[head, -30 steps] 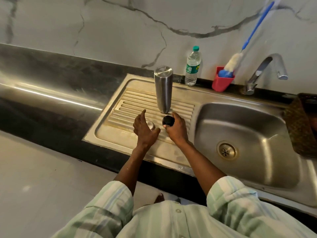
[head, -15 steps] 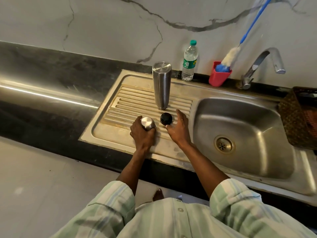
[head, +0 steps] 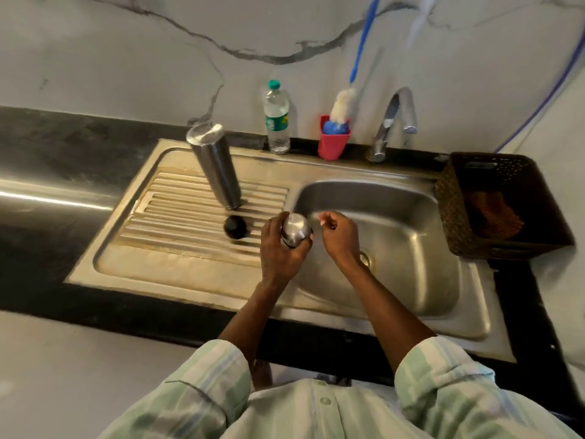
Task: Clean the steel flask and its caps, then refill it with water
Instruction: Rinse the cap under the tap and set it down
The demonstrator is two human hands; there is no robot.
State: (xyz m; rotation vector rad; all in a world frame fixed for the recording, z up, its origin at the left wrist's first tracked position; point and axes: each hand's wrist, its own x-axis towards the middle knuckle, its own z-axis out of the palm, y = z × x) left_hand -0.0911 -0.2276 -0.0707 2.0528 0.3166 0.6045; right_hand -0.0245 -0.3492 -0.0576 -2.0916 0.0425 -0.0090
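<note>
The steel flask (head: 216,166) stands upside down on the ribbed drainboard (head: 177,217) of the sink. A black inner cap (head: 235,227) lies on the ribs just in front of it. My left hand (head: 278,251) grips the steel outer cap (head: 296,230), lifted over the left rim of the basin (head: 411,242). My right hand (head: 340,239) hovers beside the cap, fingers loosely curled, holding nothing.
A plastic water bottle (head: 277,118) and a red cup (head: 333,141) with a blue-handled bottle brush (head: 343,103) stand at the back ledge. The tap (head: 394,122) rises behind the basin. A dark woven basket (head: 500,204) sits at the right.
My left hand lifted the steel cap off the drainboard and carried it right, over the basin edge. My right hand left the black cap and moved right beside it.
</note>
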